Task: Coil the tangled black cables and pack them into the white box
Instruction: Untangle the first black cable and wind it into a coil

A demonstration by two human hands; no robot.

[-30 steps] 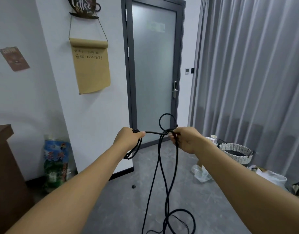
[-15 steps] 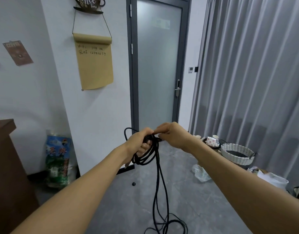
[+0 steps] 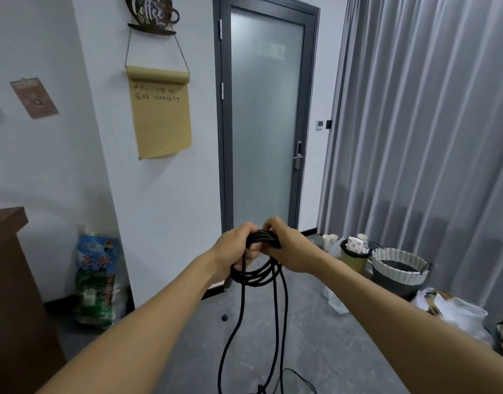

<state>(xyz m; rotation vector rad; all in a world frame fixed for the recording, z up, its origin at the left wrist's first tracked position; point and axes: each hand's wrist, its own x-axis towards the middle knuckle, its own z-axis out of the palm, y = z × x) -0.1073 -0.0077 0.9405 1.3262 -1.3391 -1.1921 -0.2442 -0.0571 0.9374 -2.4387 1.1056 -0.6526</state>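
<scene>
Head view looks down over 2 bare forearms stretched out in front of a frosted glass door (image 3: 266, 123). Both hands meet at chest height, well above the grey floor (image 3: 315, 336). The left hand (image 3: 234, 247) has its fingers curled round a bundle of black cable (image 3: 263, 237), gripping the gathered loops from the left. The right hand (image 3: 284, 245) closes over the same bundle from the right, fingers wrapped across the top of the strands, so the 2 hands touch or nearly touch around it. Several coiled turns sag just below the hands, and from them 2 or 3 long strands hang straight down to the floor, where loose cable lies near the bottom edge of the frame. On the white wall to the left of the door hangs a brown paper roll (image 3: 161, 115) with handwriting, under a coffee-cup sign (image 3: 151, 14). A blue and green bag (image 3: 95, 280) stands against the foot of that wall. By the grey curtain (image 3: 429, 137) on the right sits a woven bin (image 3: 398, 273), with paper cups (image 3: 330, 238) behind it.
</scene>
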